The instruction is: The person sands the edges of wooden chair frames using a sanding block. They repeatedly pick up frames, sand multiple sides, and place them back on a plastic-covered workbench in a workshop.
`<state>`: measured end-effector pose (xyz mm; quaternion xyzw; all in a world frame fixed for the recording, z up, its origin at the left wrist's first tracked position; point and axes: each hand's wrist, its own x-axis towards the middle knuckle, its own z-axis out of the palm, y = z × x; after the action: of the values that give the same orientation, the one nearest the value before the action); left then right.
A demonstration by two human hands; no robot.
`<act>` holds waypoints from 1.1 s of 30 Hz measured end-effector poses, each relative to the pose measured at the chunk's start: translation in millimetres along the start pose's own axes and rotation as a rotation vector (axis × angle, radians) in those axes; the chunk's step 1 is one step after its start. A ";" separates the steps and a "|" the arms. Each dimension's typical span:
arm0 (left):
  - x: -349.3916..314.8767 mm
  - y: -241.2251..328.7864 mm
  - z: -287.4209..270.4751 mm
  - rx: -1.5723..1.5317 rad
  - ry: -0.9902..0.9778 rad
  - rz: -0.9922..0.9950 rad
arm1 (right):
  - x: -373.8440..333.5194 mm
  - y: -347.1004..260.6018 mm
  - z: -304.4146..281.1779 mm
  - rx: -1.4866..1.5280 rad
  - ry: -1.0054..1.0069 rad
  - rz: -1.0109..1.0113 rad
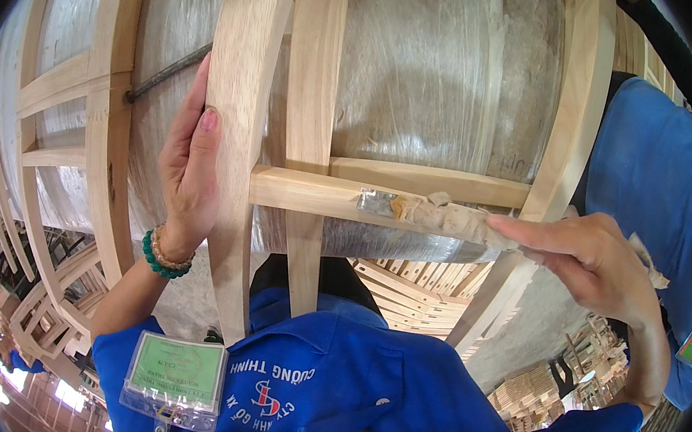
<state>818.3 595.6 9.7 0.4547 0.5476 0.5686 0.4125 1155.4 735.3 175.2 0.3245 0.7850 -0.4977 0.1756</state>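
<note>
A pale wooden frame (246, 81) of upright posts and cross rails stands in front of me, perhaps a chair frame. My left hand (188, 155) holds its left post by the side, with the thumb along the edge and the other fingers partly hidden. My right hand (596, 261) grips a putty knife (377, 202) whose metal blade end lies along the front cross rail (294, 189). Beige putty (450, 221) coats much of the tool, with a small lump on top. My right index finger stretches along it; the grip itself is partly hidden.
Behind the frame is a large surface wrapped in clear plastic film (425, 82). More wooden frames (108, 135) stand at the left, with a dark rod (168, 72) between posts. A person in blue (656, 154) is close on the right. Stacked wooden parts (540, 401) lie beyond.
</note>
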 end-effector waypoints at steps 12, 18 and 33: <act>0.0 14.4 -2.6 0.075 0.016 -0.137 | 4.3 35.7 56.3 0.407 0.007 0.015; 6.6 34.9 4.7 0.718 0.008 0.187 | -8.7 22.3 24.0 0.423 0.192 0.150; 36.5 79.9 50.3 1.032 -0.809 0.232 | -112.4 25.5 57.9 0.706 0.594 0.173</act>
<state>860.4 638.6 91.1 0.8273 0.4990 0.0587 0.2513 1251.9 653.3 199.8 0.5568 0.5542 -0.6034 -0.1369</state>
